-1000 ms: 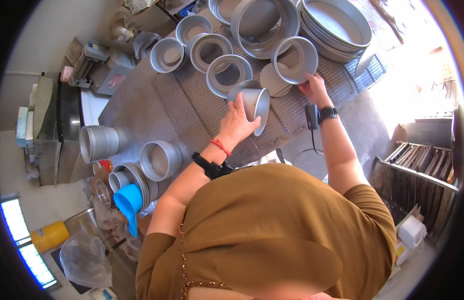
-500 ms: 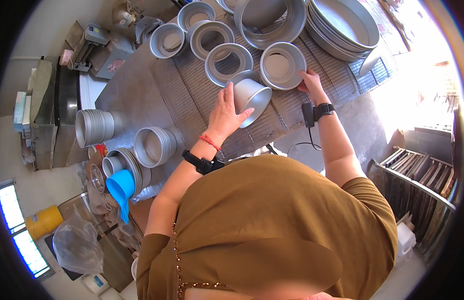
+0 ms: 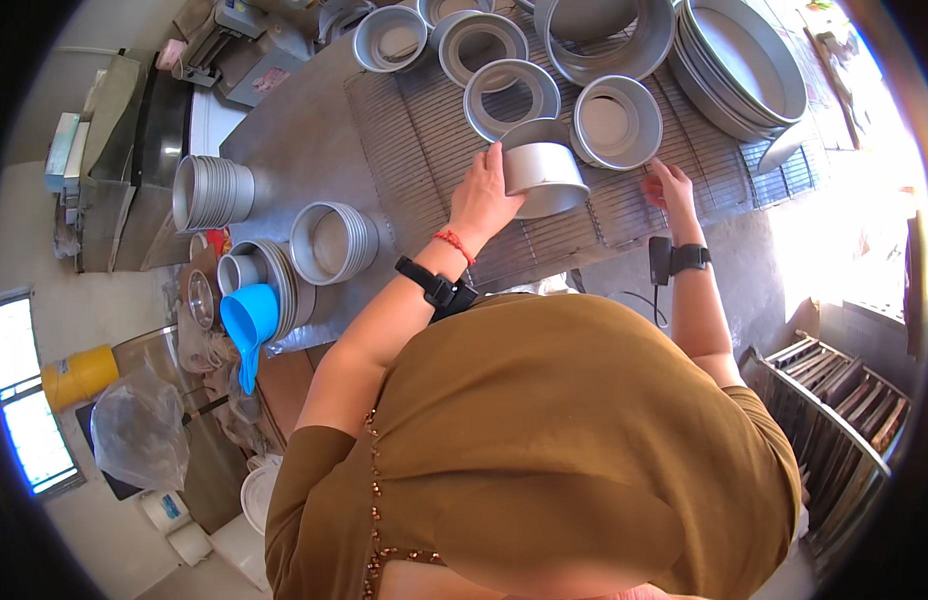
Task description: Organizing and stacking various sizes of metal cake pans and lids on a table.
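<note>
My left hand [image 3: 484,203] is closed on the left side of a round silver cake pan [image 3: 549,168], which is tipped on its side over the wire rack [image 3: 414,165]. Directly behind that pan shows part of another silver pan or ring [image 3: 536,131]. My right hand [image 3: 671,188] is over the rack's near right part, fingers loosely bent and nothing visible in them. Just to its upper left sits a round cake pan [image 3: 617,122], apart from the fingers. A cake pan with a ring-shaped opening [image 3: 512,98] rests farther left.
Large stacked round pans [image 3: 749,60] occupy the rack's far right, beside a big deep pan [image 3: 604,40]. Nested pans [image 3: 214,192], another nested stack [image 3: 334,243] and a blue scoop [image 3: 251,315] are at the table's left. A tray trolley [image 3: 834,400] stands at the right.
The whole view has shifted. My left hand has turned the cake pan so its side shows more. My right hand has let go of the other pan's rim and moved toward me.
</note>
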{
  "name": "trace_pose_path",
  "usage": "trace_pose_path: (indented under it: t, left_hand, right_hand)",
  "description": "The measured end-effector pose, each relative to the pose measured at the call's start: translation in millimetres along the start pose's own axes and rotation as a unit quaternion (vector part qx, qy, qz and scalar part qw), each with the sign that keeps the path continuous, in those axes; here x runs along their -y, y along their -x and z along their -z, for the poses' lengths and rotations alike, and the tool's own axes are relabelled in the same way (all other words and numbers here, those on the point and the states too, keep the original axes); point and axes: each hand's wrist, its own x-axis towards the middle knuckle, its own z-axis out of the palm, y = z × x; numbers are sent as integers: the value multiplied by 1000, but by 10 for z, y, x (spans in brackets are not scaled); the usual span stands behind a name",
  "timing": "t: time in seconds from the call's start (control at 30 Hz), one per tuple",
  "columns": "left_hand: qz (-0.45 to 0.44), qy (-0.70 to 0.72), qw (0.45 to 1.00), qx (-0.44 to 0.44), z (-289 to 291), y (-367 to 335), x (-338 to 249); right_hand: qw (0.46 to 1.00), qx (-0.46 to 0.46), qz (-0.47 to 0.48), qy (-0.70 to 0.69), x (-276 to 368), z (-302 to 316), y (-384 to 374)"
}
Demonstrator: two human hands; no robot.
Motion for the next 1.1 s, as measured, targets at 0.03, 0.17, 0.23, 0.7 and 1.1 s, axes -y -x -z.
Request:
trace_pose_path:
  t: [0.03, 0.17, 0.23, 0.7, 1.1]
  left_hand:
    - [33, 5, 999, 2, -6, -17, 15]
    - [97, -8, 995, -15, -30, -163, 94]
    - [89, -1, 996, -22, -38, -209, 138]
    - [58, 71, 994, -59, -153, -223, 180]
    - [51, 90, 995, -7, 109, 195, 384]
  right_hand:
    - [1000, 2, 6, 0, -44, 4, 33]
    - [1000, 3, 3, 18, -170, 25, 150]
    - [1000, -1, -3, 27, -223, 28, 199]
    - [997, 3, -17, 70, -364, 61, 262]
    - [993, 26, 6, 117, -435, 47, 169]
